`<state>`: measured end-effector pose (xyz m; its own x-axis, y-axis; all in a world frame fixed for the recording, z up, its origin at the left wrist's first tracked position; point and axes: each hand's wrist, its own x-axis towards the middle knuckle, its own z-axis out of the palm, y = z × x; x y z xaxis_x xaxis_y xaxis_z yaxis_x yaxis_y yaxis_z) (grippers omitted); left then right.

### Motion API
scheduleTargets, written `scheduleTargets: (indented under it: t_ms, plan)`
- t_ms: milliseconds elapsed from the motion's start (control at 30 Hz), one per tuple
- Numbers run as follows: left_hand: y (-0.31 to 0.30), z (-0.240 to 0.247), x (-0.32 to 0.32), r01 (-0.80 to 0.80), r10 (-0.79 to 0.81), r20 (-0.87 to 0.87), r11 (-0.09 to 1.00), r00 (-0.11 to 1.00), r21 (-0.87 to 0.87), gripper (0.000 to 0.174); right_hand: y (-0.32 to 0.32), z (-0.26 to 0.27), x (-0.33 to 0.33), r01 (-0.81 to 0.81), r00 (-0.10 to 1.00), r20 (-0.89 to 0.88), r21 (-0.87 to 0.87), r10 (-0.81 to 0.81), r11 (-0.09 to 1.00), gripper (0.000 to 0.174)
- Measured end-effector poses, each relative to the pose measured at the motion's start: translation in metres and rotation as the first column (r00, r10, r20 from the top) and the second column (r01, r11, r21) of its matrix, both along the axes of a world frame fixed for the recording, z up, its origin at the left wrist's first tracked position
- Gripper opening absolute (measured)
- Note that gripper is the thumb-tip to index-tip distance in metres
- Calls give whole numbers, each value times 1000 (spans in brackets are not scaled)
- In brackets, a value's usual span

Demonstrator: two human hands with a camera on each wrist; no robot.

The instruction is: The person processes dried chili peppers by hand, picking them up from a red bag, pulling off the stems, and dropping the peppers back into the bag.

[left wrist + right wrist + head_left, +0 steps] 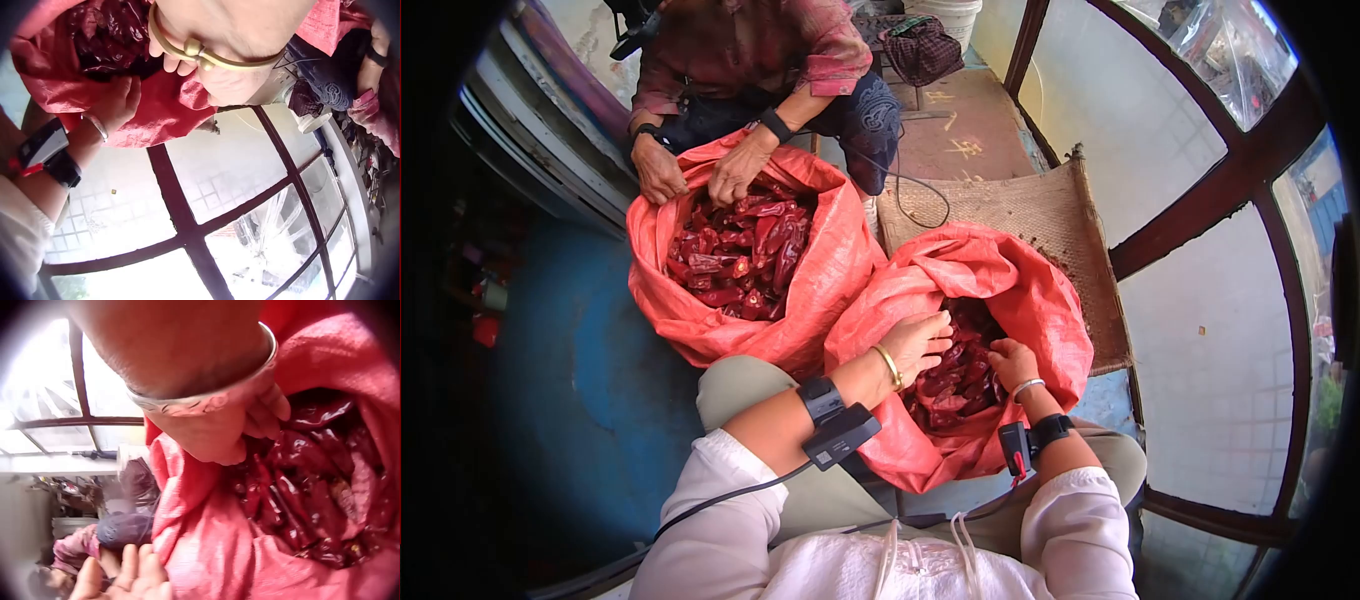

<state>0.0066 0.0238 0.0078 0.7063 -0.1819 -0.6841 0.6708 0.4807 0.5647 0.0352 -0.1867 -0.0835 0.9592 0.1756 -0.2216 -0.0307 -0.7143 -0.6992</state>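
Note:
Dried red chili peppers point(950, 385) fill an open red woven sack point(1040, 290) between my knees. My left hand point(918, 347), with a gold bangle at its wrist, is over the left side of the sack's mouth, fingers spread and nothing in them. On the other side, my right hand point(1015, 367) reaches in over the rim, wearing a silver bangle point(206, 403). Its fingers bend loosely just above the chilies point(300, 487) in the right wrist view, and no pepper shows in its grasp. The left wrist view shows the right hand point(119, 106) close to the sack's inner edge.
Opposite me a person point(750, 70) has both hands at a second red sack point(840, 250) of dried chilies, against the first sack. A woven mat point(1090, 240) lies behind, with a thin black cable point(920, 185). Framed window panes point(1200, 330) rise on the right.

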Motion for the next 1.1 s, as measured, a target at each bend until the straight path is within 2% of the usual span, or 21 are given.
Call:
scheduleTargets:
  t_ms: [33, 100, 233, 333, 400, 500, 567, 633, 700, 733, 800, 900, 967, 1033, 1067, 1100]
  plan:
    - [1, 2, -1, 13, -13, 14, 1000, 1000, -1, 40, 3, 5, -1, -29, 994, -113, -124, 15, 992, 33]
    - [3, 2, -3, 8, -8, 17, 1000, 1000, 15, 37, 3, -9, -7, -98, 993, 29, -342, 115, 935, 39]
    - [8, 3, -5, -22, 23, 57, 999, 998, -26, 30, 9, -14, -5, -95, 995, -58, -430, 78, 898, 42]
    - [11, 6, -6, -11, 13, 65, 999, 998, -38, 27, 16, -22, -3, -127, 992, -51, -495, 117, 859, 35]
    - [13, 7, -8, -16, 21, 75, 998, 997, -63, 25, 18, -26, 0, -196, 980, -94, -610, 175, 768, 25]
    - [14, 9, -8, -26, 29, 95, 999, 995, -36, 25, 20, -26, 1, -170, 985, -70, -595, 160, 785, 19]
    - [14, -1, -7, -11, 13, 108, 1000, 994, -18, 25, 23, -15, 5, -235, 970, -205, -623, 134, 746, 18]
    - [11, -1, -7, 24, -27, 101, 999, 995, 37, 26, 25, -9, 5, -243, 964, -237, -595, 122, 766, 23]
    - [8, -3, -8, 56, -64, 105, 996, 992, 74, 26, 19, -21, 0, -272, 961, -99, -518, 259, 811, 25]
    - [7, -6, -6, 56, -64, 108, 996, 992, 74, 26, 16, -20, -2, -270, 961, -96, -518, 259, 811, 25]
    - [4, -16, -10, 67, -83, 155, 992, 984, 103, 26, 12, -17, -21, -341, 926, -37, -505, 375, 793, 32]
    - [0, -15, -10, 97, -113, 130, 988, 985, 122, 26, 16, -36, -21, -310, 931, -21, -574, 365, 758, 35]
    - [-1, -12, -10, 117, -132, 135, 986, 982, 115, 32, 22, -40, -18, -313, 941, -93, -599, 324, 737, 22]
    - [0, -15, -9, 133, -148, 125, 983, 981, 124, 33, 28, -29, -17, -357, 927, -128, -592, 353, 722, 21]
    - [1, -19, -10, 122, -139, 135, 984, 981, 127, 33, 28, -27, -18, -356, 922, -88, -578, 378, 734, 19]
    - [1, -19, -9, 110, -128, 149, 986, 981, 124, 33, 31, -21, -16, -324, 939, -88, -548, 332, 771, 16]
